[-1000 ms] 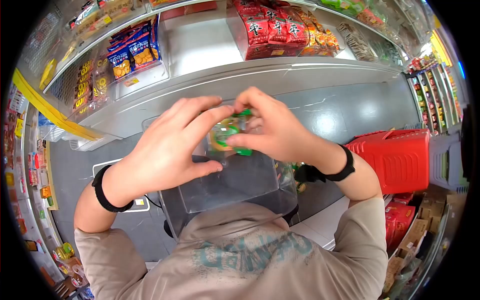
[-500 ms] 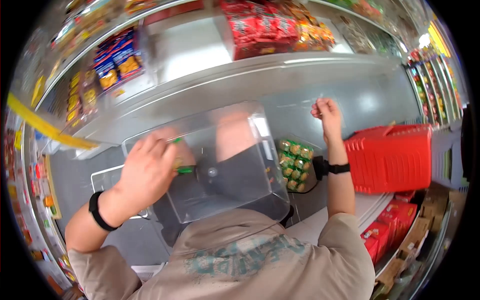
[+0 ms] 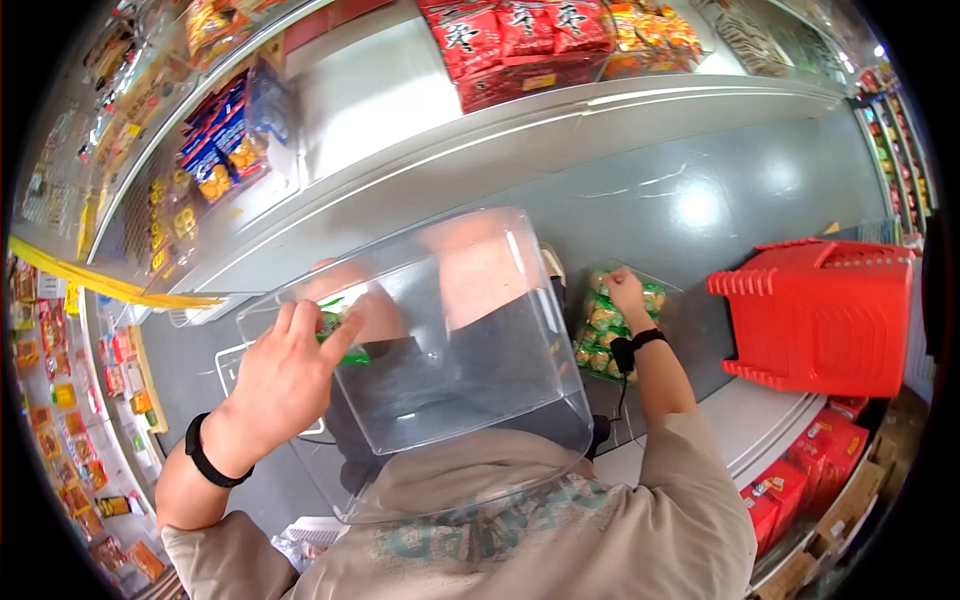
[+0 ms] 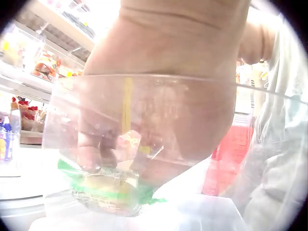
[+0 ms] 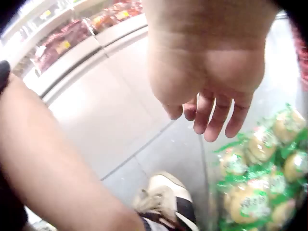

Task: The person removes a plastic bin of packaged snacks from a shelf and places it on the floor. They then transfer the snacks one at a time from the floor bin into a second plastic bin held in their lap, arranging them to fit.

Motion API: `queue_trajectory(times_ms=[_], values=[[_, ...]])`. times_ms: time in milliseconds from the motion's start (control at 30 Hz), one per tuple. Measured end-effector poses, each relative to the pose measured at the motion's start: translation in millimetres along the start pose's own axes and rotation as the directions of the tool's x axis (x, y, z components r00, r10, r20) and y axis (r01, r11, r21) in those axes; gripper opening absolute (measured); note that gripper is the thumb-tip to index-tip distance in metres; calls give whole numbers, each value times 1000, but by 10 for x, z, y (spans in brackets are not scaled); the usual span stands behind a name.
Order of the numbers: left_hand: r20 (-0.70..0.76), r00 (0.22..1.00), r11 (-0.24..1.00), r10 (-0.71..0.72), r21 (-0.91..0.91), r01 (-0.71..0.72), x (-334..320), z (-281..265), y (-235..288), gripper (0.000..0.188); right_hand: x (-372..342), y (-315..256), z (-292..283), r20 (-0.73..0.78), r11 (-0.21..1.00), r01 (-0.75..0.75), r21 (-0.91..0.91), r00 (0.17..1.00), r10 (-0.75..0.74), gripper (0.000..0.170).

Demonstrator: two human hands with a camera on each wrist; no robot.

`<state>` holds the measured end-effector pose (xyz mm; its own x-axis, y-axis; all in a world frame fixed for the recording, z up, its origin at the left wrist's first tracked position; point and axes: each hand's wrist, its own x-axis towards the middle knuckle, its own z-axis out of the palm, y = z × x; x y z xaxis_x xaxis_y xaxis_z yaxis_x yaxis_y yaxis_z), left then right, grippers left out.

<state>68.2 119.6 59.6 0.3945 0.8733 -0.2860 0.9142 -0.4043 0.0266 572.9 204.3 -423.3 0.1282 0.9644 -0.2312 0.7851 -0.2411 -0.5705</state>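
I record one green-trimmed packet [image 3: 355,354] at the left side of a clear box [image 3: 465,380], below the rim and seen through the wall in the left wrist view. The left hand [image 3: 285,370] holds it — fingers curled, thumb opposed, the gap between them narrow and filled by the packet. Glare on the plastic hides the exact contact of each fingertip from me.

To the right of the box lies a group of similar green packets [image 3: 603,325] with round tan contents. Over their far part I find the right hand [image 5: 207,82]; its fingers hang relaxed and slightly apart, gripping nothing. I cannot tell whether any fingertip touches a packet there.

Further out I note a red basket [image 3: 840,310] on the grey floor, well apart from the right hand, and a shoe [image 5: 166,197] near the packets. Across the top of the head view runs a shelf — blue bags [image 3: 222,150] at the left, red bags [image 3: 500,40] nearer the middle.
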Motion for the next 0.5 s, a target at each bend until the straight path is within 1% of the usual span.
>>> queue_trajectory(times_ms=[33,100,167,233,267,300,333,367,433,467,500], values=[[-13,999,998,30,-46,-30,3,-23,-9,50,14,-246,-157,-16,996,-48,69,999,49,31],[-46,996,988,76,-128,-81,-36,-77,-52,49,55,-694,-414,-7,971,-12,237,1000,14,34],[-69,997,925,43,-374,-66,-149,-206,-108,42,-88,-1412,-873,1,904,83,419,996,-92,28],[-104,994,778,38,-621,-94,-250,-344,-220,37,-261,-1985,-1225,-40,796,239,555,964,-262,27],[-137,990,714,34,-690,-120,-343,-387,-357,37,-347,-2188,-1366,-18,757,285,589,940,-340,30],[-157,987,619,-31,-779,-105,-471,-399,-492,40,-429,-2364,-1492,-4,714,328,619,910,-415,34],[-276,957,499,-90,-844,-196,-548,-388,-619,41,-524,-2521,-1602,7,669,366,648,874,-485,37],[-379,911,372,-165,-879,-298,-584,-367,-736,43,-642,-2690,-1701,41,644,386,661,838,-545,42],[-466,804,348,-369,-871,-346,-575,-374,-938,41,-838,-2996,-1849,97,587,431,685,745,-660,53],[-504,794,502,-339,-811,-300,-460,-379,-1055,40,-904,-3057,-1894,191,614,412,673,705,-683,74],[-542,783,644,-306,-723,-249,-301,-376,-1182,39,-976,-3109,-1898,261,647,378,662,693,-672,78]])
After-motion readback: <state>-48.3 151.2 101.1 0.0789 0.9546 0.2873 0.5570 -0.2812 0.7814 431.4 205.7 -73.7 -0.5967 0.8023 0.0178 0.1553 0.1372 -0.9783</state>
